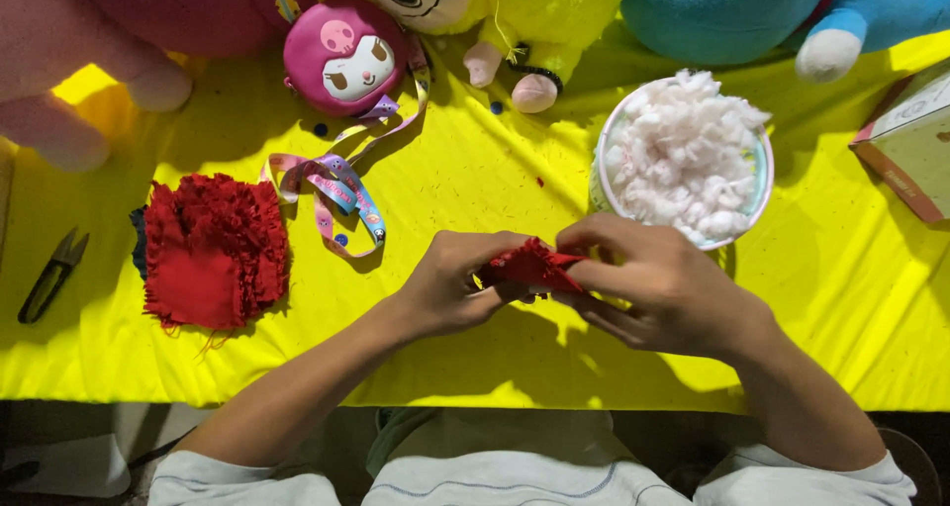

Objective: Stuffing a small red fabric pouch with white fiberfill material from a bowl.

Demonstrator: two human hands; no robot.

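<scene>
Both my hands meet over the yellow cloth (495,170) at the table's middle. My left hand (450,283) and my right hand (658,283) pinch a small red fabric piece (527,266) between their fingertips. Most of the piece is hidden by my fingers. A bowl of white stuffing (683,155) stands just beyond my right hand. A stack of red fabric pieces with frayed edges (213,249) lies to the left of my left hand.
Small black thread snips (51,274) lie at the far left. A patterned ribbon (341,184) trails from a pink round plush (346,56). Pink, yellow and blue plush toys line the back edge. A cardboard box (910,140) sits at the right.
</scene>
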